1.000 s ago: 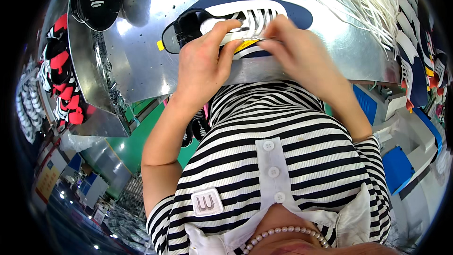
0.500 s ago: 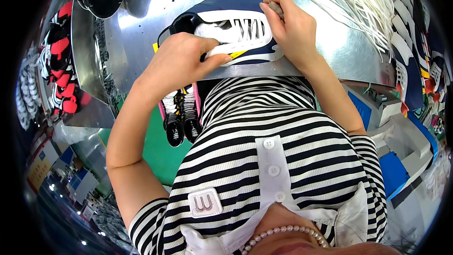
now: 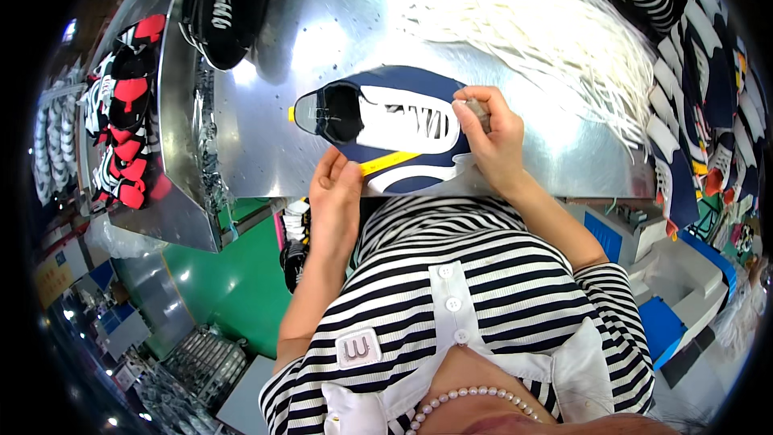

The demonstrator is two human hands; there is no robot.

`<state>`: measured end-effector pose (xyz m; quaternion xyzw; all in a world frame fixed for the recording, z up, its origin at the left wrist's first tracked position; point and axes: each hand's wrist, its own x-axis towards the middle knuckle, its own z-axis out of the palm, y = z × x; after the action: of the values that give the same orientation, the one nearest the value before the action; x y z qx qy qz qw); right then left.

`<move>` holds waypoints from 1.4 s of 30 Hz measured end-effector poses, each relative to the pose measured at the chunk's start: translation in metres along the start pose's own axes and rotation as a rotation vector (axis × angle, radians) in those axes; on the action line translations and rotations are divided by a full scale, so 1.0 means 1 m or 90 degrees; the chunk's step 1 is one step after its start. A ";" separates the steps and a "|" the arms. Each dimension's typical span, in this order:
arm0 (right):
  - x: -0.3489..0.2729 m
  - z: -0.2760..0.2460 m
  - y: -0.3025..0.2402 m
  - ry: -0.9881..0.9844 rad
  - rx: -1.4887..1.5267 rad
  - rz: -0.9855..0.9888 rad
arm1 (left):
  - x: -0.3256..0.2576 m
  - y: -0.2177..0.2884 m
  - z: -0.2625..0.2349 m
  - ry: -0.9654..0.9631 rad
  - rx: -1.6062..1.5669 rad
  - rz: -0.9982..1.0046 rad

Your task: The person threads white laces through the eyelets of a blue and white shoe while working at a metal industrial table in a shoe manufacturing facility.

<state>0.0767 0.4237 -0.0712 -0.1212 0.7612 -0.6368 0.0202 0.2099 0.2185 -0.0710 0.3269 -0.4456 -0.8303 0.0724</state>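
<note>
Head view, navy upper (image 3: pixel 394 130), white laces (image 3: pixel 539 32) right, black shoe (image 3: pixel 235 20) left

One metal desk (image 3: pixel 262 133) carries one navy-and-white shoe upper (image 3: pixel 407 127) at its near edge, with one yellow strip (image 3: pixel 390 163) and one yellow heel tab (image 3: pixel 291 114). Far right lies one heap of white laces (image 3: pixel 547 40), strands uncountable. Several red-and-black uppers (image 3: pixel 130 125) overlap at left. One striped shirt (image 3: pixel 515 298) shows three buttons (image 3: pixel 453 304).

On the table (image 3: pixel 258 137), the left hand (image 3: pixel 336 185) holds the near edge of a navy sneaker upper (image 3: pixel 409 127); the right hand (image 3: pixel 498 133), apparently clutching something greyish (image 3: pixel 479 116), touches its toe.
</note>
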 end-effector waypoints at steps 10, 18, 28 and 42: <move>0.064 -0.016 0.005 -0.021 -0.140 -0.016 | 0.053 0.171 0.092 0.058 0.744 0.323; 0.104 -0.042 -0.012 0.023 -0.358 -0.059 | 0.335 0.236 -0.066 0.384 1.364 0.718; 0.164 -0.037 0.015 -0.008 -0.524 -0.099 | 0.259 0.123 0.076 -0.048 0.830 0.682; 0.049 -0.046 -0.086 -0.398 0.246 0.151 | 0.155 0.153 0.125 0.085 0.440 0.899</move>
<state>0.0346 0.4442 0.0274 -0.2147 0.5930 -0.6941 0.3471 -0.0121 0.1504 0.0244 0.0198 -0.7752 -0.3807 0.5037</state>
